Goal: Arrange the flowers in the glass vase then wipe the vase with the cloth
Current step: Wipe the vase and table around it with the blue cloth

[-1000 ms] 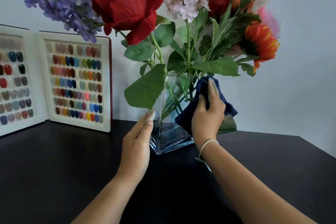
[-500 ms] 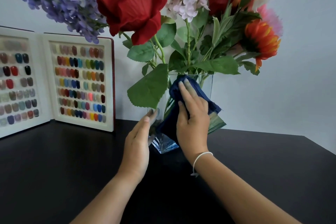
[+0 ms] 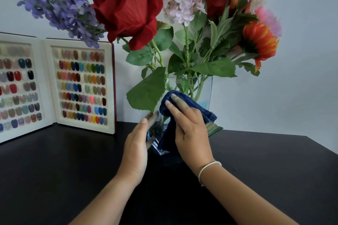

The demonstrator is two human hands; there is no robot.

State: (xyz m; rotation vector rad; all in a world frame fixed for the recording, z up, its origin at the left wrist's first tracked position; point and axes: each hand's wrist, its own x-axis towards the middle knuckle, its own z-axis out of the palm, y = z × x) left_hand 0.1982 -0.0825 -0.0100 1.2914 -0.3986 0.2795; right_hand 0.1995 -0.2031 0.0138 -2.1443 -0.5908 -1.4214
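Observation:
A square glass vase [image 3: 205, 89] stands on the black table [image 3: 54, 170] and holds several artificial flowers: a big red rose [image 3: 126, 7], purple sprays [image 3: 60, 12], pink blossoms [image 3: 180, 0] and an orange bloom [image 3: 259, 42]. My right hand [image 3: 190, 131] presses a dark blue cloth [image 3: 184, 100] flat against the vase's front face, left of its middle. My left hand [image 3: 137, 142] rests with straight fingers against the vase's lower left side. The cloth and hands hide much of the vase's lower front.
An open nail-colour sample book [image 3: 80, 86] stands upright against the wall at the left rear of the table. A pale wall [image 3: 292, 87] is right behind the vase. The table's right edge [image 3: 323, 150] slants off at the right.
My right hand has slid the cloth leftward and down across the vase's front, from the right side towards the left. My left hand has stayed on the vase's left side.

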